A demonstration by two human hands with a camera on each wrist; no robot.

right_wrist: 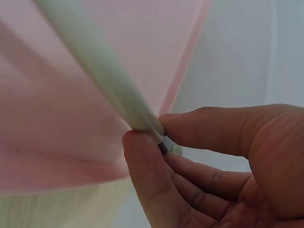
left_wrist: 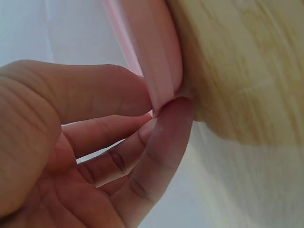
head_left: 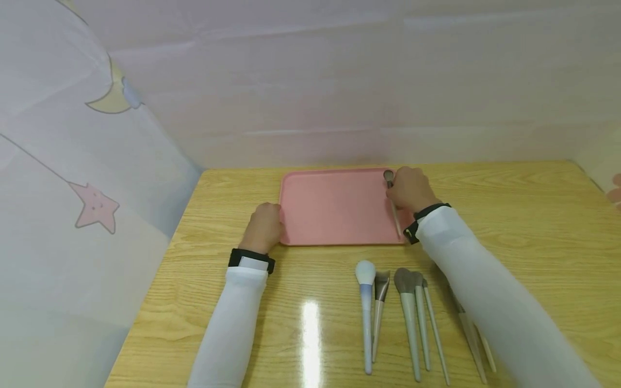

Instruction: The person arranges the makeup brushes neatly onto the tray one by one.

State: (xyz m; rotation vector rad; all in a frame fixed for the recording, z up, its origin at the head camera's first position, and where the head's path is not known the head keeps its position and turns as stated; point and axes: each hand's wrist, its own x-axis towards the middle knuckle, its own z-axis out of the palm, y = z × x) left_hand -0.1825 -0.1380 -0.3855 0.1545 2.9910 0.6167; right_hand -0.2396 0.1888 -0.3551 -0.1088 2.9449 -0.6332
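Note:
A pink tray [head_left: 335,207] lies at the back of the table. My left hand [head_left: 262,226] is at its left side, and in the left wrist view the thumb and fingers pinch the tray's rim [left_wrist: 159,52]. Over the tray's right end, my right hand [head_left: 411,188] holds a makeup brush [head_left: 395,218] with its dark head toward the wall. Seen from the right wrist, thumb and index finger pinch the pale green handle [right_wrist: 102,66] near the ferrule. The bristles are mostly hidden behind the fingers there.
Several makeup brushes lie in front of the tray, among them a white-headed brush [head_left: 366,307], a slanted-head brush [head_left: 380,302] and a large dark-headed brush [head_left: 408,312]. More brushes [head_left: 469,334] are partly covered by my right sleeve. A cloth-covered wall [head_left: 310,97] stands behind the wooden table [head_left: 509,215].

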